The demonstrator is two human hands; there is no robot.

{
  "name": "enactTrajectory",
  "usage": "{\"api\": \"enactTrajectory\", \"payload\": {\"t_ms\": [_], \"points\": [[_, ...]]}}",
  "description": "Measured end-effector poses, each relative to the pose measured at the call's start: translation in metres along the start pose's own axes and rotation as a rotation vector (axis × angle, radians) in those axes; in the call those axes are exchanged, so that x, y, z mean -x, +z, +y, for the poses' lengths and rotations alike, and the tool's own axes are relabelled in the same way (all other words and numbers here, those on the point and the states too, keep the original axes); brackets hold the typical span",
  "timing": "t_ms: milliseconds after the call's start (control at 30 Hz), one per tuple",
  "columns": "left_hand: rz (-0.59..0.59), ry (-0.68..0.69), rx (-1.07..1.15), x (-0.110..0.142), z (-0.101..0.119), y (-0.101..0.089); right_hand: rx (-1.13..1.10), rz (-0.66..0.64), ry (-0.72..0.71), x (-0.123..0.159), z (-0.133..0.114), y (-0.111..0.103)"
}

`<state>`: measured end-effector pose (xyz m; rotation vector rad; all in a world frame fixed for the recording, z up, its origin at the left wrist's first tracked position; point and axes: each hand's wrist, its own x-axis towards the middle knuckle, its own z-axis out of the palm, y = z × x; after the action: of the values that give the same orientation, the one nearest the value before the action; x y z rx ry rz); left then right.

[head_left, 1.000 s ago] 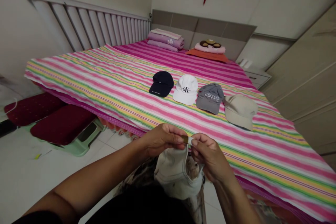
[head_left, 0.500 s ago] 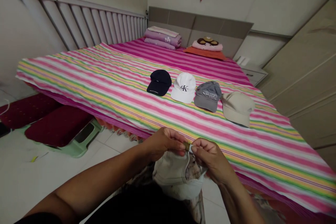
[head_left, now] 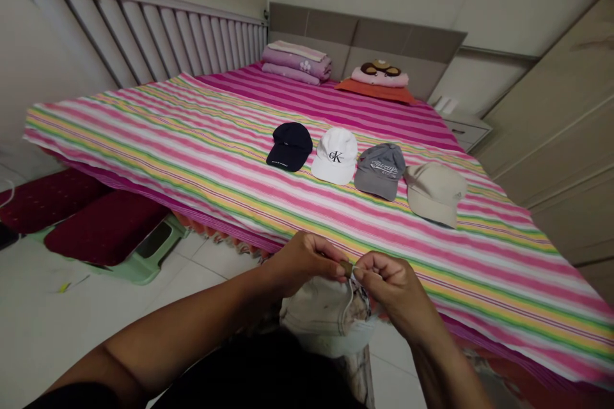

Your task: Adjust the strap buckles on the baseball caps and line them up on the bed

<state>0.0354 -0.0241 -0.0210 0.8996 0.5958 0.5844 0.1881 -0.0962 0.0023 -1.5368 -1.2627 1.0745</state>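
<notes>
My left hand [head_left: 302,262] and my right hand [head_left: 391,284] meet in front of me over a white cap [head_left: 321,316] held at lap height. Both pinch the cap's back strap at its small brass buckle [head_left: 346,268], fingers closed. On the striped bed [head_left: 192,160] beyond lie a row of caps: a navy cap [head_left: 291,146], a white cap with a black logo [head_left: 335,155], a grey cap [head_left: 381,170] and a beige cap [head_left: 435,192].
Folded purple bedding [head_left: 297,62] and an orange pillow with a pink cushion [head_left: 378,80] sit at the headboard. Dark red cushioned stools [head_left: 105,233] stand on the tiled floor at left. A nightstand [head_left: 463,131] and wardrobe doors [head_left: 561,140] are at right.
My hands have drawn closer together at the buckle and sunk slightly in view. The strap end between them looks shorter. The camera shifted a little; the caps on the bed stay put.
</notes>
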Motion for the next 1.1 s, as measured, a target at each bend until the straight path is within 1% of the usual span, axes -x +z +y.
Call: {"api": "enactTrajectory", "payload": {"t_ms": [133, 233, 333, 400, 433, 467, 533, 600, 633, 667, 700, 733, 767, 867, 933, 1000, 1100], "points": [[-0.031, -0.005, 0.004, -0.001, -0.001, -0.001, -0.066, -0.004, 0.025, 0.0, 0.003, -0.001], [-0.067, -0.028, 0.02, -0.001, 0.0, -0.003, -0.169, -0.028, 0.061, -0.002, 0.008, 0.001], [-0.093, -0.029, 0.01, 0.0, 0.0, -0.004, -0.285, -0.02, 0.121, -0.004, 0.011, 0.003], [-0.097, 0.005, -0.045, 0.0, 0.0, -0.005, -0.376, -0.008, 0.156, -0.006, 0.012, 0.005], [-0.087, 0.059, -0.107, -0.001, -0.001, -0.006, -0.424, -0.008, 0.173, -0.006, 0.012, 0.007], [-0.07, 0.143, -0.195, -0.003, -0.001, -0.007, -0.471, -0.011, 0.191, -0.007, 0.012, 0.008], [-0.031, 0.372, -0.412, -0.006, -0.003, -0.01, -0.555, -0.022, 0.224, -0.008, 0.014, 0.011], [-0.033, 0.587, -0.582, -0.009, -0.005, -0.014, -0.618, -0.024, 0.237, -0.008, 0.016, 0.014], [-0.046, 0.658, -0.62, -0.011, -0.006, -0.016, -0.639, -0.02, 0.233, -0.008, 0.018, 0.016], [-0.06, 0.699, -0.628, -0.012, -0.008, -0.018, -0.656, -0.015, 0.225, -0.008, 0.02, 0.018], [-0.069, 0.709, -0.61, -0.013, -0.01, -0.019, -0.669, -0.012, 0.216, -0.008, 0.021, 0.019], [-0.075, 0.687, -0.567, -0.013, -0.012, -0.02, -0.681, -0.011, 0.208, -0.008, 0.023, 0.021], [-0.077, 0.636, -0.501, -0.013, -0.015, -0.02, -0.691, -0.01, 0.2, -0.008, 0.024, 0.023], [-0.045, 0.398, -0.247, -0.013, -0.022, -0.018, -0.688, 0.023, 0.165, -0.008, 0.026, 0.029], [-0.006, 0.286, -0.108, -0.013, -0.026, -0.016, -0.658, 0.065, 0.15, -0.008, 0.027, 0.032], [0.023, 0.249, -0.016, -0.013, -0.029, -0.015, -0.642, 0.087, 0.158, -0.008, 0.027, 0.036], [0.025, 0.255, 0.048, -0.014, -0.032, -0.014, -0.685, 0.07, 0.186, -0.007, 0.026, 0.038]]}}
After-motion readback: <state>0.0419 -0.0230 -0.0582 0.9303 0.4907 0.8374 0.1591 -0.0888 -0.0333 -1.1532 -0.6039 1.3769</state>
